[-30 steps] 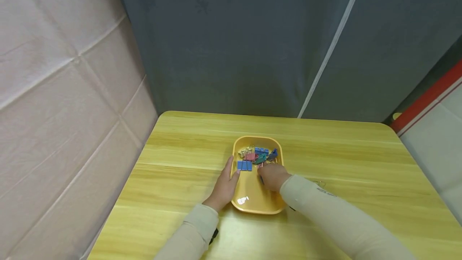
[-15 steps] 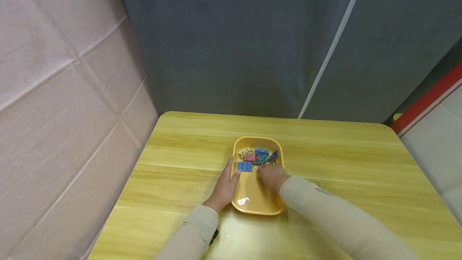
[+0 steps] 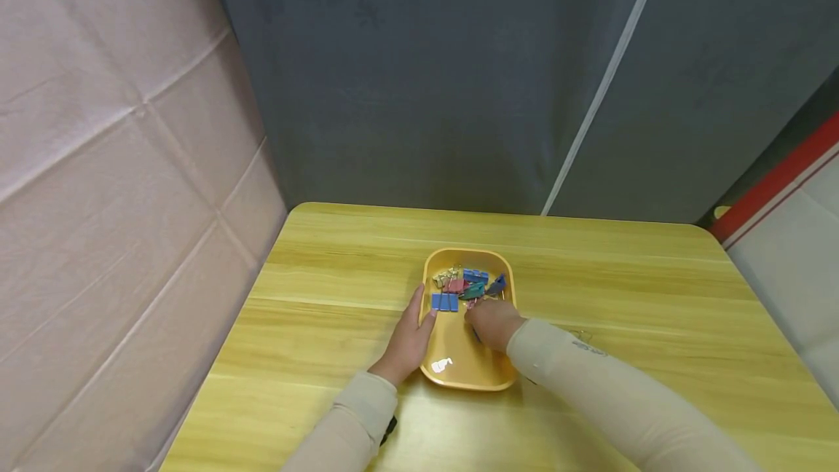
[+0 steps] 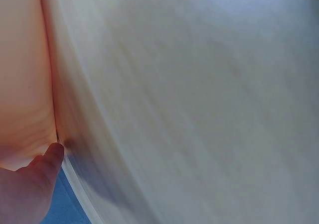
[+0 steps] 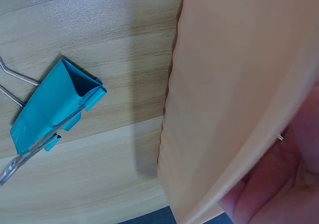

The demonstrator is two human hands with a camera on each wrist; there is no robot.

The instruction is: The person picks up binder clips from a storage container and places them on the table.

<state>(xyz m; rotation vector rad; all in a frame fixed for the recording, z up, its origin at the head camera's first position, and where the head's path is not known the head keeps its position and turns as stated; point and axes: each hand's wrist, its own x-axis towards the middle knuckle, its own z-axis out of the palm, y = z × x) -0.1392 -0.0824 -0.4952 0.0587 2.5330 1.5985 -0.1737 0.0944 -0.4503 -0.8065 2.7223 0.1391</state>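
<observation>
A yellow-orange tray (image 3: 459, 374) stands on the table, with several binder clips towards its far end. My left hand (image 3: 405, 341) holds its left side, thumb over the rim and fingers along the outer wall. Inside the tray, my right hand (image 3: 494, 323) has curled fingers round a binder clip; only a bit of blue (image 3: 476, 335) shows below them. Near that hand lie a green clip (image 3: 473, 290), a pink clip (image 3: 455, 285) and a flat blue clip (image 3: 445, 302). In the right wrist view the tray wall (image 5: 224, 84) hides most of the fingers.
A teal binder clip (image 5: 55, 104) lies on the table right of the tray; in the head view my right sleeve (image 3: 590, 370) covers most of it. Gold clips (image 3: 446, 277) sit in the tray's far left corner. A dark panel (image 3: 419, 93) rises behind the table (image 3: 328, 297).
My right hand has shifted very slightly left within the tray, and the blue bit below its fingers sits a little lower. My left hand and the tray stay practically still.
</observation>
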